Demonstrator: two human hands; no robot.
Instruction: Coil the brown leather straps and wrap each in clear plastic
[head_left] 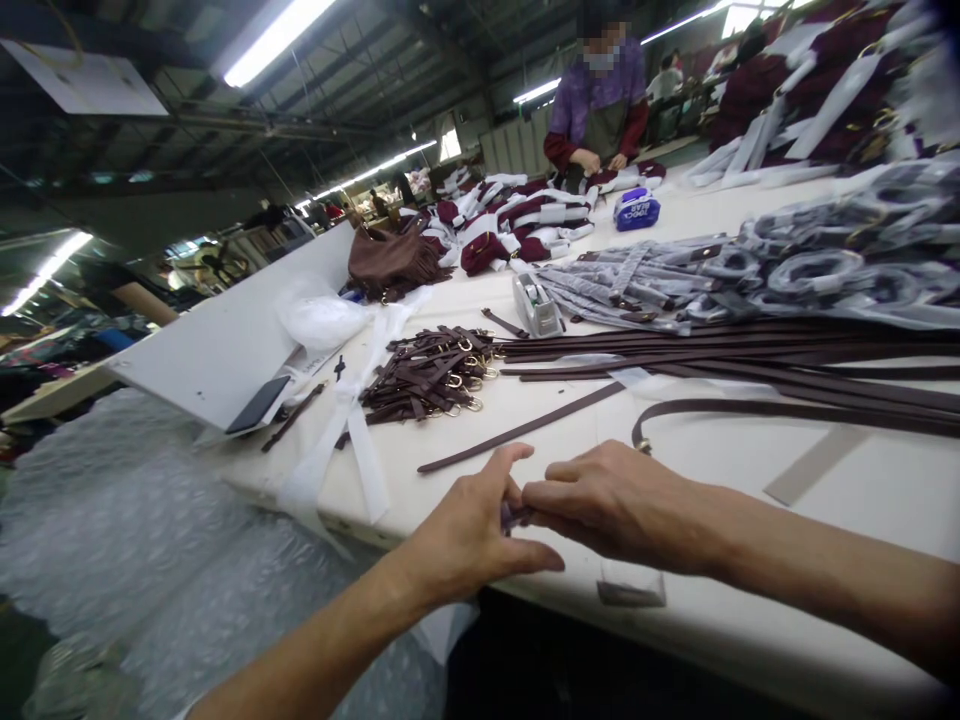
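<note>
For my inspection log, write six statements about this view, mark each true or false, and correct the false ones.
1. The left hand and right hand are close together. True.
2. A small object shows between them. True, though too blurred to name.
3. The tape dispenser stands left of the pile of short brown straps. False: it stands to the right.
4. A blue packet stands on the table. True.
5. The sleeves of the co-worker are yellow. False: they are dark red.
6. The loose strap beyond the hands is coiled. False: it lies straight.
</note>
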